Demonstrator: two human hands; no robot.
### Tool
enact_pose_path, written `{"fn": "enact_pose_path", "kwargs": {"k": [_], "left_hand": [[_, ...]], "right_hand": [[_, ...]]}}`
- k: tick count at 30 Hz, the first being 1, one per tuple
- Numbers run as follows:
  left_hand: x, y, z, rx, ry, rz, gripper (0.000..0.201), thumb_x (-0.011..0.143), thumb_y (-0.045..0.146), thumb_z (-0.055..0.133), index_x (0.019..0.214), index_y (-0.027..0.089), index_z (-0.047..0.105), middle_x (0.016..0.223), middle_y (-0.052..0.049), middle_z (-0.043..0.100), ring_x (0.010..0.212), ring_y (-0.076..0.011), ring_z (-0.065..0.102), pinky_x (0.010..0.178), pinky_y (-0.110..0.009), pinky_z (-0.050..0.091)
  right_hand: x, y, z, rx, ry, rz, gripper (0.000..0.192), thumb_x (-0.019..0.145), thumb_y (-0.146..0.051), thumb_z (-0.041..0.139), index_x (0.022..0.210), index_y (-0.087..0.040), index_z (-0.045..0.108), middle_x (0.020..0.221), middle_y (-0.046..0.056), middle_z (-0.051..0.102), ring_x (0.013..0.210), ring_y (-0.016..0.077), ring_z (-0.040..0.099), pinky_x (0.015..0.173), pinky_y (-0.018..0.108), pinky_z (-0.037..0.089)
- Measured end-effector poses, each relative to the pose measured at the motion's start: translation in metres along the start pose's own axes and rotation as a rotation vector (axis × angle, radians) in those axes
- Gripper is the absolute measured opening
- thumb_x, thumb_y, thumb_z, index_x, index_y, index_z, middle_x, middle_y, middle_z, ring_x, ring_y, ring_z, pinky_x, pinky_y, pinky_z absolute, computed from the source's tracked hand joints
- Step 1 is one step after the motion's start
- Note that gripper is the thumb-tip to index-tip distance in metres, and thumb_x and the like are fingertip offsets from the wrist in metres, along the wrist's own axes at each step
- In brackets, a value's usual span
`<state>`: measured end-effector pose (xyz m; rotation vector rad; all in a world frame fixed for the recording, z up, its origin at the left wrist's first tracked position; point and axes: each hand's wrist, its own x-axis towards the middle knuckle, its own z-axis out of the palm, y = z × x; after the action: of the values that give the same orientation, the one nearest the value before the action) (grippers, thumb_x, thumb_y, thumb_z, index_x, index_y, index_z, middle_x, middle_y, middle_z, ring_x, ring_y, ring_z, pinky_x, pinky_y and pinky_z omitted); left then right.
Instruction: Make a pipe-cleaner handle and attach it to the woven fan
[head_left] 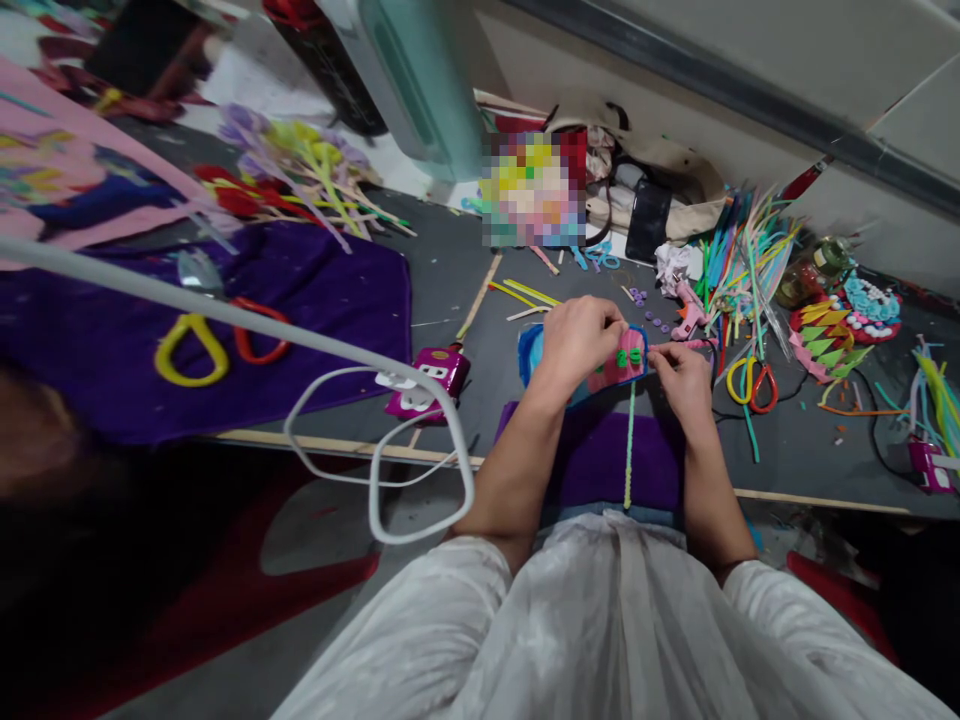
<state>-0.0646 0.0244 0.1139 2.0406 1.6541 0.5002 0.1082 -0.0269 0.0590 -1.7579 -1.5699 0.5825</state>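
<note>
A flat craft panel of blue and pink fuzzy stems, with green figures on its pink part, is in front of me. My left hand lies over its middle, fingers bent and closed on its upper part. At the panel's right edge my right hand pinches a thin pink pipe cleaner; its tip among the fingers is hard to make out. Down from the panel's lower edge runs a light green pipe cleaner, across the purple cloth at the table's front edge.
Right of my hands are yellow-and-red-handled scissors, a pink glue gun and bundled pipe cleaners. To the left, a magenta power strip and a white cable lie near more scissors. A blurred person is at far left.
</note>
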Motion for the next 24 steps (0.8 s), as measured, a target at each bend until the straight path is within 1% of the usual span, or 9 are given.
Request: {"fn": "enact_pose_path", "kwargs": {"k": [2, 7, 11, 13, 15, 17, 18, 21, 24], "left_hand": [[-0.001, 0.001, 0.000, 0.005, 0.004, -0.001, 0.023, 0.083, 0.031, 0.053, 0.086, 0.022, 0.074, 0.082, -0.006, 0.072, 0.086, -0.0229, 0.064, 0.077, -0.032, 0.043], [-0.006, 0.006, 0.002, 0.012, 0.016, -0.024, 0.024, 0.083, 0.031, 0.053, 0.089, 0.023, 0.075, 0.086, -0.006, 0.073, 0.089, -0.0223, 0.064, 0.079, -0.031, 0.043], [-0.006, 0.007, 0.004, 0.023, 0.034, -0.009, 0.024, 0.083, 0.030, 0.053, 0.088, 0.024, 0.075, 0.086, -0.006, 0.073, 0.087, -0.0229, 0.065, 0.078, -0.031, 0.043], [-0.004, 0.005, 0.004, 0.039, 0.035, -0.001, 0.024, 0.083, 0.029, 0.053, 0.087, 0.023, 0.075, 0.085, -0.007, 0.073, 0.087, -0.0231, 0.065, 0.077, -0.031, 0.043], [-0.001, 0.001, 0.003, 0.053, 0.019, 0.017, 0.024, 0.082, 0.029, 0.054, 0.088, 0.023, 0.076, 0.084, -0.007, 0.073, 0.086, -0.0230, 0.065, 0.076, -0.031, 0.043], [0.004, -0.005, 0.000, 0.054, -0.015, 0.058, 0.023, 0.081, 0.030, 0.055, 0.088, 0.022, 0.076, 0.083, -0.007, 0.073, 0.085, -0.0225, 0.064, 0.074, -0.030, 0.043], [0.006, -0.008, -0.002, 0.051, -0.035, 0.088, 0.023, 0.081, 0.030, 0.056, 0.088, 0.022, 0.076, 0.082, -0.006, 0.073, 0.084, -0.0221, 0.064, 0.073, -0.030, 0.042], [0.014, -0.014, -0.009, 0.060, -0.080, 0.178, 0.020, 0.078, 0.028, 0.057, 0.084, 0.022, 0.076, 0.078, -0.004, 0.072, 0.080, -0.0208, 0.064, 0.070, -0.028, 0.041], [0.021, -0.014, -0.017, 0.100, -0.127, 0.286, 0.018, 0.077, 0.027, 0.058, 0.080, 0.023, 0.075, 0.075, -0.003, 0.071, 0.078, -0.0195, 0.064, 0.069, -0.027, 0.040]], "right_hand": [[-0.001, -0.004, 0.001, -0.060, 0.010, -0.002, 0.020, 0.084, -0.034, 0.057, 0.081, -0.020, 0.071, 0.075, 0.004, 0.071, 0.068, 0.0172, 0.062, 0.068, 0.028, 0.044], [-0.004, -0.011, 0.009, -0.196, 0.062, 0.038, 0.022, 0.085, -0.031, 0.052, 0.074, -0.019, 0.067, 0.064, 0.001, 0.064, 0.058, 0.0141, 0.054, 0.060, 0.025, 0.036], [-0.005, -0.009, 0.021, -0.168, 0.137, 0.049, 0.023, 0.086, -0.029, 0.049, 0.074, -0.018, 0.066, 0.063, 0.000, 0.062, 0.056, 0.0130, 0.052, 0.059, 0.024, 0.035], [-0.005, -0.006, 0.022, -0.139, 0.116, 0.024, 0.024, 0.087, -0.031, 0.049, 0.075, -0.018, 0.066, 0.064, 0.001, 0.063, 0.057, 0.0132, 0.052, 0.059, 0.024, 0.036], [-0.005, -0.003, 0.014, -0.111, 0.032, -0.021, 0.024, 0.087, -0.033, 0.052, 0.075, -0.018, 0.067, 0.065, 0.001, 0.064, 0.058, 0.0138, 0.053, 0.060, 0.024, 0.037], [-0.006, -0.003, -0.002, -0.060, -0.060, -0.055, 0.024, 0.086, -0.035, 0.055, 0.074, -0.018, 0.068, 0.064, 0.001, 0.065, 0.059, 0.0142, 0.055, 0.061, 0.025, 0.039], [-0.006, -0.004, -0.011, -0.010, -0.059, -0.070, 0.024, 0.086, -0.036, 0.055, 0.077, -0.019, 0.069, 0.066, 0.001, 0.065, 0.061, 0.0144, 0.057, 0.063, 0.025, 0.040], [-0.006, -0.011, -0.037, 0.111, 0.031, -0.098, 0.023, 0.086, -0.036, 0.056, 0.083, -0.018, 0.070, 0.071, 0.001, 0.067, 0.067, 0.0146, 0.060, 0.066, 0.025, 0.043], [-0.001, -0.018, -0.052, 0.222, -0.040, -0.115, 0.026, 0.085, -0.038, 0.058, 0.094, -0.018, 0.071, 0.085, 0.004, 0.071, 0.074, 0.0156, 0.063, 0.069, 0.027, 0.046]]}}
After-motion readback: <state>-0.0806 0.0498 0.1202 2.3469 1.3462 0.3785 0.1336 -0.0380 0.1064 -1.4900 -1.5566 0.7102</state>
